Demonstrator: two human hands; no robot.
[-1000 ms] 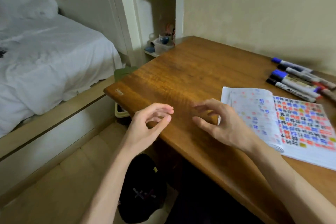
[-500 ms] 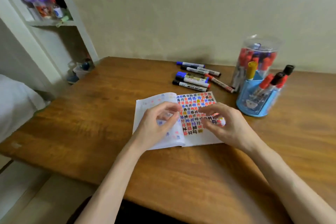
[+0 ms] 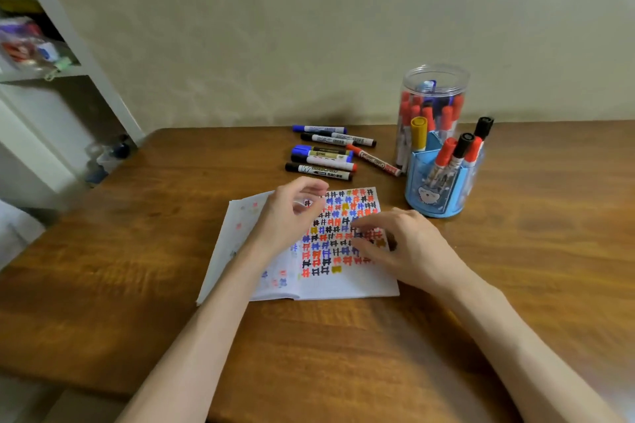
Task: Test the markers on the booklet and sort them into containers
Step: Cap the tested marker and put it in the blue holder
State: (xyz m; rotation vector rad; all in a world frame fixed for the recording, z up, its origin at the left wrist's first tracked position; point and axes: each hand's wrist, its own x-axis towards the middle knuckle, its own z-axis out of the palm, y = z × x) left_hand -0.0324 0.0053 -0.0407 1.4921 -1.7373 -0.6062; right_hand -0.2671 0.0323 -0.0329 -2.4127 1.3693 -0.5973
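An open white paper booklet [image 3: 330, 285], its right page crowded with red, blue, black and yellow test marks, is laid on the brown wooden table [image 3: 137, 268] near the middle. The left hand [image 3: 288, 216] is held over the left page with fingers loosely curled, and nothing is seen in them. The right hand [image 3: 409, 247] is lowered onto the right page with fingers bent. Its tips are blurred, and no marker is seen in it.

The loose capped markers [image 3: 323, 161] are lined up just beyond the booklet. Further right, other markers are stood in a clear plastic cylindrical jar [image 3: 434, 93] and a blue plastic pen holder [image 3: 443, 182].

No marker appears to be picked up yet. The left page is lifted and could be flopped over if released. The blue holder, just beside the right hand, could be tipped by a careless reach. Any wet marks could be smeared under the resting fingers.
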